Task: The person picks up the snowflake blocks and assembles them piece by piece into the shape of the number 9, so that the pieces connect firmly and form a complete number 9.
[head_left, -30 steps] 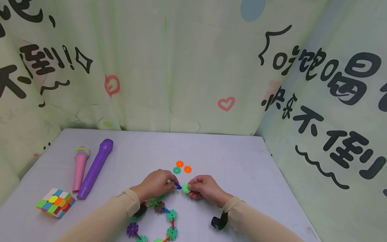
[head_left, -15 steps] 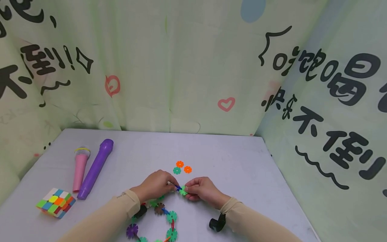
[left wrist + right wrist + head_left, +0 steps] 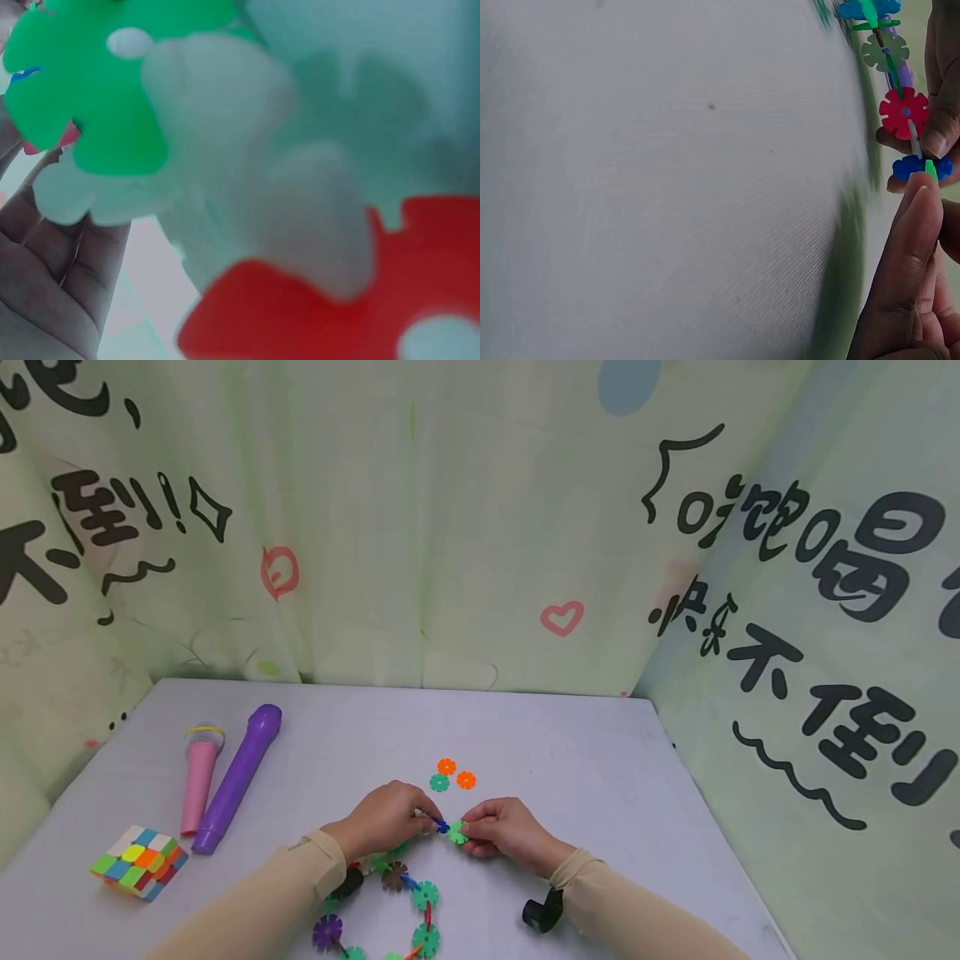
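At the middle front of the table in the head view, my left hand (image 3: 390,814) pinches the end of a chain of slotted plastic snowflake discs, close to its blue disc (image 3: 442,827). My right hand (image 3: 513,835) holds a light green disc (image 3: 457,833) between thumb and fingers, edge against the blue one. The right wrist view shows the green disc (image 3: 930,169) edge-on at the blue disc (image 3: 908,168), with a red disc (image 3: 904,112) further along the chain. Close to the left wrist camera are a green disc (image 3: 90,90) and a red disc (image 3: 315,315).
The chain curves below my left hand, past a teal disc (image 3: 427,895) and a purple disc (image 3: 327,932). Loose discs, two orange (image 3: 447,767) and one teal (image 3: 439,782), lie beyond my hands. Left stand a puzzle cube (image 3: 139,863), a pink microphone (image 3: 198,781) and a purple microphone (image 3: 238,781).
My right hand has moved left, bringing the light green disc from beside the blue disc up against it, then shifted very slightly back right. My left hand has stayed in place.
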{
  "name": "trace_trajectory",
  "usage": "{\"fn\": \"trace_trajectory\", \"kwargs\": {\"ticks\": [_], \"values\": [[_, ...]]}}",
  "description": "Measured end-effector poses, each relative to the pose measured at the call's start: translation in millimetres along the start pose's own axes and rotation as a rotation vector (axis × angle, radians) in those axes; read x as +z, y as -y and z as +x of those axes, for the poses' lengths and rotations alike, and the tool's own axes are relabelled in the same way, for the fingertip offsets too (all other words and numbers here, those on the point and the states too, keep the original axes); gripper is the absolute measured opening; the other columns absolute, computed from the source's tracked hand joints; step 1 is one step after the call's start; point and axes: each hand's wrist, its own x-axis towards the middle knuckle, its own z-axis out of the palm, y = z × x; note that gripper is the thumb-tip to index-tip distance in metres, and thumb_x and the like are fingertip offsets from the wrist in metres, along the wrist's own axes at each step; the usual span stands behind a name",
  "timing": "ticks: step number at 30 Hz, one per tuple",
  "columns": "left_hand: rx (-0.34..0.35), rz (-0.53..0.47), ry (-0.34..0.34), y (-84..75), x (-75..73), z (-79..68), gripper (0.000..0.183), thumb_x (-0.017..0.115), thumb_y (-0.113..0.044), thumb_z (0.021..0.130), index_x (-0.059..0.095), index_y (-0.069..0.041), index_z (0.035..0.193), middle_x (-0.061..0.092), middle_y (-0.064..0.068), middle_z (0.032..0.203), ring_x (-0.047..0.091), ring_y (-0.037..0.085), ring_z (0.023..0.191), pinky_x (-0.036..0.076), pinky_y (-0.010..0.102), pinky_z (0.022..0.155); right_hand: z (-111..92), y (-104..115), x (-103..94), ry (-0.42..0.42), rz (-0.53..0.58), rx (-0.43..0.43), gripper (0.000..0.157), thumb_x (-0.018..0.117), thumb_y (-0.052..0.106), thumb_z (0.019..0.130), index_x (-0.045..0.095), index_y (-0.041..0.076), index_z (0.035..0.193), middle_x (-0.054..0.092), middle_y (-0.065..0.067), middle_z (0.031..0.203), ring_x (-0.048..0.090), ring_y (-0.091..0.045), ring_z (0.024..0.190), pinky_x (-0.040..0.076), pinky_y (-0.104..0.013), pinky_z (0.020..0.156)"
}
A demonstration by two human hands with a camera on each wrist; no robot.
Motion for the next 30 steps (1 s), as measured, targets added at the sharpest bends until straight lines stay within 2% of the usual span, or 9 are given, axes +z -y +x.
{"fn": "trace_trajectory", "kwargs": {"ticks": [16, 30], "values": [[0.002, 0.006, -0.006, 3.3, 1.6, 1.3, 0.008, 0.075, -0.013, 0.090, 0.080, -0.017, 0.096, 0.073, -0.010, 0.094, 0.063, 0.009, 0.087, 0.053, 0.031, 0.078, -1.3, 0.2, 2.9, -0.042, 0.046, 0.018, 0.014, 0.069, 0.007, 0.092, 0.064, -0.004, 0.096, 0.070, -0.010, 0.083, 0.070, -0.016, 0.071, 0.057, -0.029, 0.069], [0.025, 0.000, -0.007, 2.7, 0.8, 0.9, 0.009, 0.076, -0.011, 0.088, 0.081, -0.016, 0.095, 0.073, -0.009, 0.092, 0.066, 0.011, 0.091, 0.053, 0.031, 0.078, -1.0, -1.2, 5.9, -0.023, 0.064, 0.043, 0.020, 0.070, 0.007, 0.092, 0.066, -0.008, 0.105, 0.072, -0.012, 0.085, 0.069, -0.014, 0.069, 0.057, -0.027, 0.067]]}}
